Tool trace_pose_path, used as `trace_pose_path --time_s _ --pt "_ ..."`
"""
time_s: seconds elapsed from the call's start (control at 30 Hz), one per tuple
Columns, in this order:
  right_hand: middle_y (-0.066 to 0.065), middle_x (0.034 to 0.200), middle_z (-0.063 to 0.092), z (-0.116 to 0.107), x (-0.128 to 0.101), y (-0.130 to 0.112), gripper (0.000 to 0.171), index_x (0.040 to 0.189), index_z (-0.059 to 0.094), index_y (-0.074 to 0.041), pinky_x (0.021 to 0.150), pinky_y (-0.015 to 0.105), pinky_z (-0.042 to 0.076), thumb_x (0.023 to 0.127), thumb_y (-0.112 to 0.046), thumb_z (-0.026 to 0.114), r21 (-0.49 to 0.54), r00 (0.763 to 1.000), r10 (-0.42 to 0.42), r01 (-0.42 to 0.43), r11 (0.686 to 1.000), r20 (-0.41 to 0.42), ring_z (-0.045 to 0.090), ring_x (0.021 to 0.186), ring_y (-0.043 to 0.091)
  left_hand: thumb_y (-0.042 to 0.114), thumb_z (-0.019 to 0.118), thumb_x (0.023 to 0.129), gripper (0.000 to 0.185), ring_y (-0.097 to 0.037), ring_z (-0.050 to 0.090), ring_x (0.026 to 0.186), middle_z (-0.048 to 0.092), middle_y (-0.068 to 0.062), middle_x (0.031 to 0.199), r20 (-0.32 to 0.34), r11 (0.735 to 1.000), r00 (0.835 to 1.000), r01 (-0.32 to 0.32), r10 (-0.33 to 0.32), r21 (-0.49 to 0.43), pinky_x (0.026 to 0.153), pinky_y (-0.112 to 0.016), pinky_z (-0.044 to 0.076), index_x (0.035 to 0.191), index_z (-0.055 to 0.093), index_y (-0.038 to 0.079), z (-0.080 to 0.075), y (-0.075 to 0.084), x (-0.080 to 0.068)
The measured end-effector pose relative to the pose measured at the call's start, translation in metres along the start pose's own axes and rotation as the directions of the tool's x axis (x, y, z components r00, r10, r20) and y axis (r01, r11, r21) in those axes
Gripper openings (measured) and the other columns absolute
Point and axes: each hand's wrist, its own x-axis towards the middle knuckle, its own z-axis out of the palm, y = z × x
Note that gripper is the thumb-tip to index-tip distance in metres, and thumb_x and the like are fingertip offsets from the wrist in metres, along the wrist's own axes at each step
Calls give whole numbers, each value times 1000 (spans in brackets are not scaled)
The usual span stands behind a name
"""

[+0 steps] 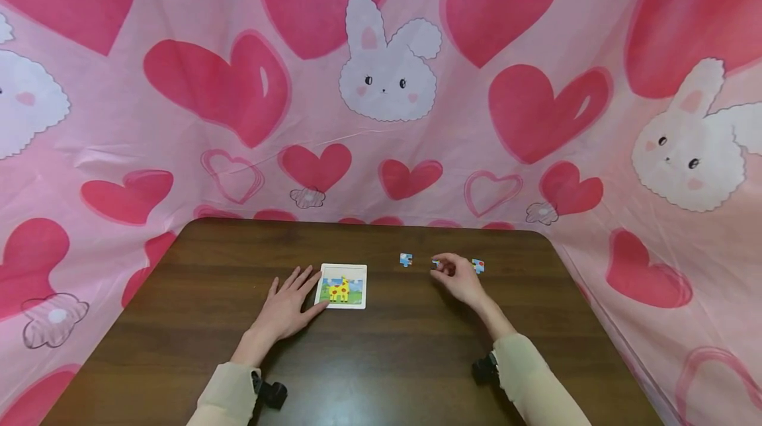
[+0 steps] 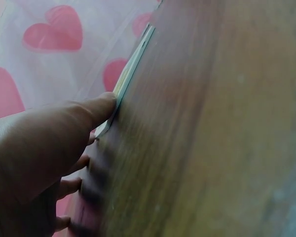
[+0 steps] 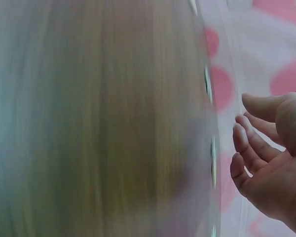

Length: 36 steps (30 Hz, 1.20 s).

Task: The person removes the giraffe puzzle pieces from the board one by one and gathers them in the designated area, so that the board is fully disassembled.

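Observation:
A small white-framed jigsaw puzzle [image 1: 364, 287] with a yellow giraffe picture lies on the table; the strip along its top is bare and pale. My left hand [image 1: 284, 310] rests flat beside it with fingers spread, the thumb and forefinger at its left edge. In the left wrist view the thumb [image 2: 101, 107] touches the puzzle's side. My right hand [image 1: 461, 280] hovers over a blue puzzle piece [image 1: 436, 262], partly hidden behind the fingers. Loosely bent, those fingers [image 3: 254, 148] hold nothing in the right wrist view. Other blue pieces lie to its left [image 1: 406, 260] and right [image 1: 478, 266].
The dark brown wooden table [image 1: 381, 360] has rounded far corners. Behind and beside it hangs a pink cloth [image 1: 321, 102] printed with hearts and rabbits. A black wrist camera [image 1: 272, 394] sits at the left cuff, another [image 1: 485, 370] at the right.

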Motion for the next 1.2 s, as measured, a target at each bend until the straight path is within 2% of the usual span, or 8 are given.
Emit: trace_pose_path --time_s 0.13,0.3,0.6,0.77,1.03,1.2 --pt "15 89 75 30 2 -26 27 119 76 8 70 20 48 95 -2 83 73 995 -63 58 996 80 59 75 3 57 66 105 78 -46 33 167 40 -18 177 0 1000 1000 1 -1 -1 129 -82 20 169 46 16 0 -1 -1" --pt "15 87 75 66 7 -57 27 118 77 8 67 19 49 95 -3 84 107 976 -156 140 984 152 58 72 2 57 66 105 78 -46 33 166 40 -19 177 -2 1000 1000 1 -1 -13 128 -82 20 168 47 16 -1 -1 -2" --pt "15 90 76 119 17 -99 25 121 78 5 67 18 46 98 -5 81 155 947 -148 106 982 287 55 73 3 57 65 107 76 -46 32 167 40 -18 177 18 1000 1000 5 -4 -26 129 -82 18 168 47 16 -2 1 -2" --pt "14 90 76 137 21 -110 24 120 79 5 67 18 47 98 -5 80 157 936 -144 97 983 320 55 72 3 56 65 107 75 -46 32 167 40 -18 177 22 1000 1000 4 -3 -25 128 -82 19 168 47 16 -2 2 -3" --pt "9 84 74 155 28 -117 18 111 82 4 63 17 44 94 -3 83 116 949 -84 51 992 305 52 67 3 56 64 107 75 -45 32 167 40 -17 177 18 1000 1000 2 -2 -18 128 -82 19 169 46 16 -1 2 -3" --pt "11 84 75 161 27 -118 21 112 83 3 62 15 40 91 -3 84 102 953 -67 38 994 296 50 66 1 56 64 107 75 -44 31 168 40 -17 178 14 1000 1000 3 -3 -15 129 -83 18 169 46 17 -2 2 -3"
